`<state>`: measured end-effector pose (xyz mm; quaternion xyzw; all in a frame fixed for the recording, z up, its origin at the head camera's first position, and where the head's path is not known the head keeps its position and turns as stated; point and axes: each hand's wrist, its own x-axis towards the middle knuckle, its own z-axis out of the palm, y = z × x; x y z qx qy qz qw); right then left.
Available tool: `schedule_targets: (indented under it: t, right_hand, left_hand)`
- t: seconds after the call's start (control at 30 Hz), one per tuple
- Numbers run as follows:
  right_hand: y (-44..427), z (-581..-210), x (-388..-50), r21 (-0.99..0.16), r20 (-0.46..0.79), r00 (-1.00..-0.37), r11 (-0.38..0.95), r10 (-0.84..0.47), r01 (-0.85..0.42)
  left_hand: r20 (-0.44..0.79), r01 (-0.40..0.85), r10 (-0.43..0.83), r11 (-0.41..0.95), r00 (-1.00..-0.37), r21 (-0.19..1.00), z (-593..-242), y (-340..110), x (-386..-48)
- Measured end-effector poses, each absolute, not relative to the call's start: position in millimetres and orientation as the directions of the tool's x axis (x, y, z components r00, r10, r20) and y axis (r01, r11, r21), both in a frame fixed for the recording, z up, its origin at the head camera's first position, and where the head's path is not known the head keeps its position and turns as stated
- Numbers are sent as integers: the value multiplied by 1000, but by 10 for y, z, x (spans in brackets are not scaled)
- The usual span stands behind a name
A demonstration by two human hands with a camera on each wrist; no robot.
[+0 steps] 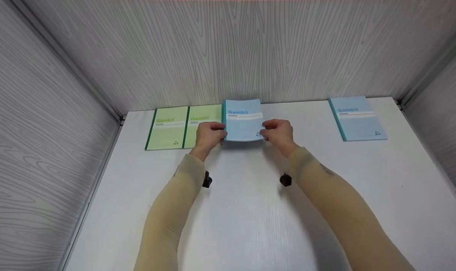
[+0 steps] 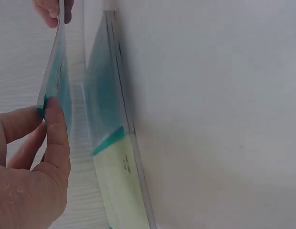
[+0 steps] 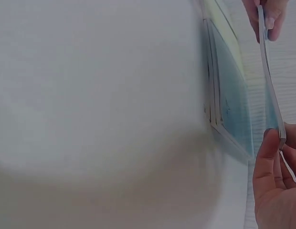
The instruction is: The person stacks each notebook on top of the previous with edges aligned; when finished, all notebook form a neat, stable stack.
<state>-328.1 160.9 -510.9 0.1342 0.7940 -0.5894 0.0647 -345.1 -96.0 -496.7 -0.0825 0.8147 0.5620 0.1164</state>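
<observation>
A blue "Gambit" notebook (image 1: 244, 118) is held between both hands, slightly bowed. My left hand (image 1: 210, 135) pinches its left edge at the dark teal spine, thumb on one side and fingers on the other. On the opposite edge, my right hand (image 1: 280, 133) pinches near the lower corner. Both wrist views show this notebook raised off the table, apart from a small stack of blue notebooks (image 2: 107, 90) lying below it. Beside that stack lies a green notebook (image 2: 120, 174); the head view hides the stack behind the held notebook.
Two green notebooks (image 1: 167, 128) lie side by side left of the hands on the white table (image 1: 243, 210). Another blue notebook (image 1: 357, 118) lies at the far right. A wood-grain panel (image 1: 228, 49) rises behind the table's back edge, with more panels at both sides.
</observation>
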Motion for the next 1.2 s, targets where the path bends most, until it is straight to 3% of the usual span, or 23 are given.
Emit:
schedule_targets:
  t: [0.2, 0.53, 0.83, 1.2]
  right_hand:
    - [1414, -5187, -3455, -872, -292, -941, 358, 170, 335]
    - [1271, -5245, -3411, -828, -264, -944, 456, 198, 327]
    - [1262, -5284, -3339, -803, -231, -955, 518, 188, 296]
    - [1212, -5214, -3283, -794, -314, -923, 471, 222, 384]
  left_hand:
    - [-321, -307, -47, 447, -946, 840, -5132, -1029, -3614]
    - [-216, -216, -83, 660, -973, 719, -5275, -890, -3664]
    - [-164, -165, -73, 723, -984, 671, -5286, -826, -3640]
    - [-135, -141, -68, 743, -988, 654, -5335, -844, -3609]
